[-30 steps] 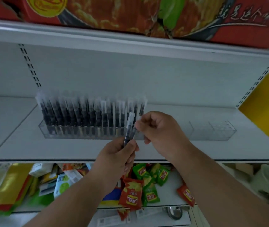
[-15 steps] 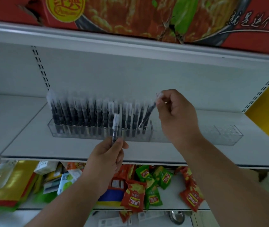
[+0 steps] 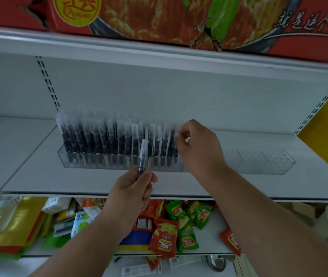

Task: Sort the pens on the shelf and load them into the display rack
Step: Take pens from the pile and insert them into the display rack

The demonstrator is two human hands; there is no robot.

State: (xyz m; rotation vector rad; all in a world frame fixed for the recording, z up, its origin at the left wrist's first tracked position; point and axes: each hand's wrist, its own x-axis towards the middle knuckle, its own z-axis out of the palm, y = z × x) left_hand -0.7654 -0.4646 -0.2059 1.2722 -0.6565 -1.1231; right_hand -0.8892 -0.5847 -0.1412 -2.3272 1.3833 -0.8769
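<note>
A long clear display rack (image 3: 275, 166) stands on the white shelf (image 3: 39, 176). Its left part is packed with upright black pens with clear caps (image 3: 99, 140); its right part holds none. My left hand (image 3: 131, 194) grips one black pen (image 3: 143, 154) upright in front of the rack. My right hand (image 3: 197, 146) is at the right end of the pen row, fingers curled, pinching the cap of a pen standing in the rack. That pen is mostly hidden behind the hand.
A red noodle carton (image 3: 159, 19) sits on the shelf above. The lower shelf holds red and green snack packets (image 3: 171, 230), boxes and a clear bottle (image 3: 3, 214). A yellow panel (image 3: 327, 132) borders the right side.
My right hand has lowered its pen from a slant to upright in the rack's row. My left hand stays in front of the rack with one pen.
</note>
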